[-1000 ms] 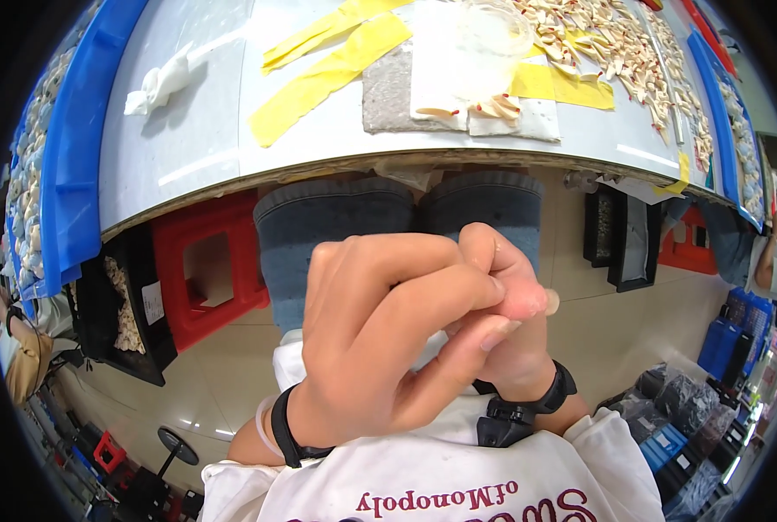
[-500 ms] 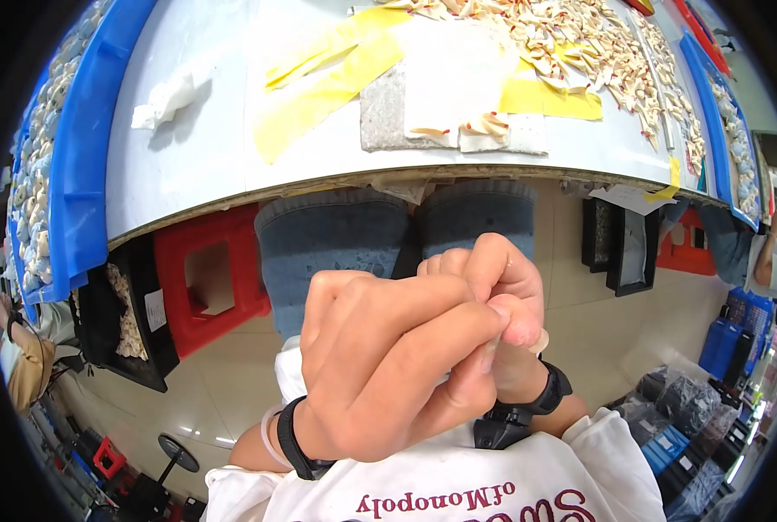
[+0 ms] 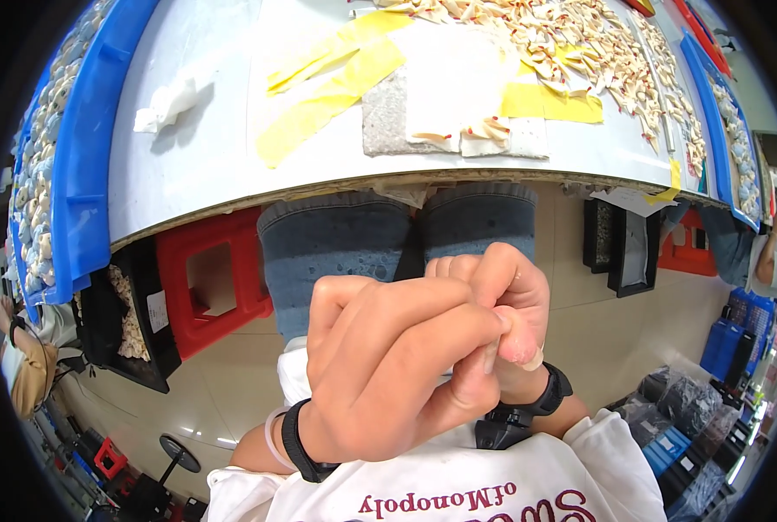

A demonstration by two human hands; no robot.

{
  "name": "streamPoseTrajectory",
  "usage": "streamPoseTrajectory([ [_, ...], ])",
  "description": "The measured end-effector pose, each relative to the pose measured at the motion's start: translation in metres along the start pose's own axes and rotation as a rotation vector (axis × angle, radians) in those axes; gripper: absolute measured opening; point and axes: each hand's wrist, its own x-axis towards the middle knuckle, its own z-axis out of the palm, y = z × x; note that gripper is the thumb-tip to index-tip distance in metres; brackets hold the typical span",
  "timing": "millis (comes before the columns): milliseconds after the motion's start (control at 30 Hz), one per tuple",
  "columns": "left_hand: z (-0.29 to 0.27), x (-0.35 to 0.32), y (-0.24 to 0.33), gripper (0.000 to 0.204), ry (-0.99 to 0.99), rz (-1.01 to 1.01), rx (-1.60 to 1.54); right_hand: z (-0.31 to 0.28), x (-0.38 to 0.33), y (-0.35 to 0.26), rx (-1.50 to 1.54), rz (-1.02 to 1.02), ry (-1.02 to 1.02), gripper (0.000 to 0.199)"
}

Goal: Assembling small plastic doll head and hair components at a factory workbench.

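Note:
In front of my chest, below the table edge, my left hand (image 3: pixel 397 370) and my right hand (image 3: pixel 515 304) are pressed together with fingers curled. My left thumb and forefinger pinch close to my right thumb, and whatever lies between them is hidden. A small pale tip shows at the end of my right thumb; I cannot tell whether it is a nail or a held piece. Beyond my hands, several small cream curved pieces with red tips (image 3: pixel 489 129) rest on a grey pad (image 3: pixel 384 117) with white sheets. A large heap of such pieces (image 3: pixel 571 48) covers the table's far right.
Yellow tape strips (image 3: pixel 332 104) lie on the white table (image 3: pixel 197 174), with a crumpled tissue (image 3: pixel 167 104) to their left. Blue trays (image 3: pixel 80 174) of blue-white pieces flank the table. Below are a red stool (image 3: pixel 175 287) and a black bin (image 3: pixel 158 348). Other people sit at both sides.
Both hands stay clasped, with a slight shift of the right fingers and thumb. The right thumb's tip is a little lower. The table's things look unchanged.

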Motion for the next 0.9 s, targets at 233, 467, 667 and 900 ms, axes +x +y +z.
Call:
streamPoseTrajectory([
  [233, -0.007, 0.0018, -0.0024, 0.021, -0.09, -0.028, -0.108, -0.0033, 0.0003, 0.0031, 0.088, 0.049, 0.004, 0.031],
  [467, -0.0074, 0.0003, -0.0031, 0.023, -0.102, 0.016, -0.057, -0.0056, 0.0018, 0.0023, 0.078, 0.007, -0.034, 0.03],
  [667, -0.0069, -0.0006, 0.0015, 0.023, -0.093, 0.005, -0.023, -0.0018, -0.0002, -0.0029, -0.033, 0.003, 0.035, 0.03],
  [900, -0.0007, -0.0006, 0.0017, 0.027, -0.023, -0.046, 0.008, -0.004, 0.0003, -0.0005, -0.033, -0.052, 0.005, 0.029],
])
